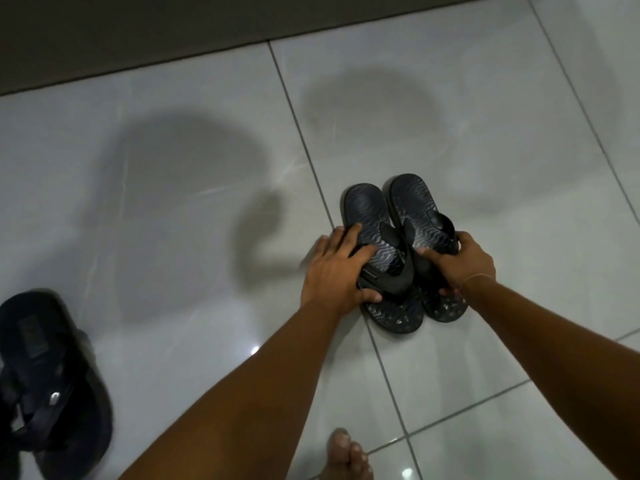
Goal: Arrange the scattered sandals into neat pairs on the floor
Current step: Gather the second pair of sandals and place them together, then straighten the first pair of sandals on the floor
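Note:
Two black sandals with wavy textured footbeds lie side by side on the white tiled floor, right of centre. My left hand [337, 268] grips the strap and outer edge of the left sandal [367, 211]. My right hand [457, 263] is closed on the strap and side of the right sandal [410, 199]. Their inner edges touch, and the left one's strap overlaps the right one slightly. A dark blue sandal [52, 382] with a small metal buckle lies apart at the lower left, blurred and partly cut off by the frame edge.
Glossy white floor tiles [173, 202] with grey grout lines fill the view. A dark strip of wall or step [173, 29] runs along the top. My bare foot [348, 455] stands at the bottom, near the pair. Shadows fall on the tiles to the left.

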